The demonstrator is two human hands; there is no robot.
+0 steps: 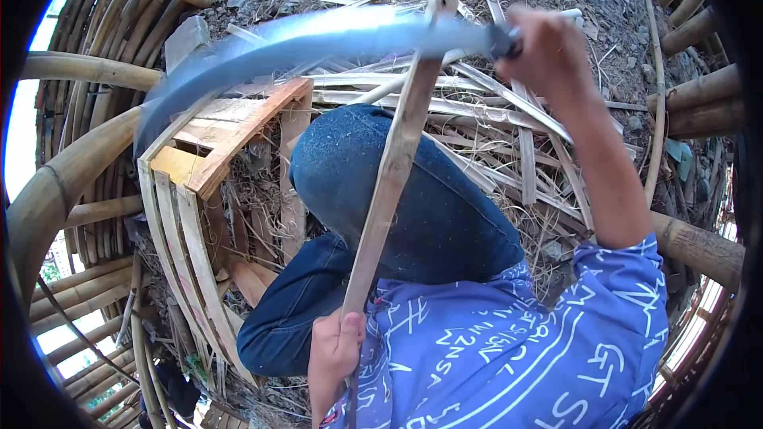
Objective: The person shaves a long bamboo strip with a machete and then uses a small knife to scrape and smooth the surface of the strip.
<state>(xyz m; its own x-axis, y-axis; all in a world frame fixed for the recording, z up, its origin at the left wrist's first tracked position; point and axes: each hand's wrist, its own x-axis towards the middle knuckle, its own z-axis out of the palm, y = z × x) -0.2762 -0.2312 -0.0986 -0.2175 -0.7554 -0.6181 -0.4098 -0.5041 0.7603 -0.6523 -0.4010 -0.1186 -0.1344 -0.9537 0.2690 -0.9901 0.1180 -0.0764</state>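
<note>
My right hand (550, 52) is raised at the far right, closed round the dark handle of a machete (318, 41). Its long blade stretches left, smeared by motion, and crosses the upper part of a long wooden strip (397, 151). Whether the blade touches the strip I cannot tell. Low in the middle, my left hand (335, 349) wraps round that strip near its lower end. The strip slants up and away past my bent knee (342, 167), its far end leaving the top of the view.
A slatted wooden crate-like frame (179, 214) stands left of my knee. Split strips and fibre shavings (493, 115) litter the ground beyond. Bamboo poles (87, 71) wall the left side, more poles (699, 95) the right. A grey stone block (187, 41) lies near the left poles.
</note>
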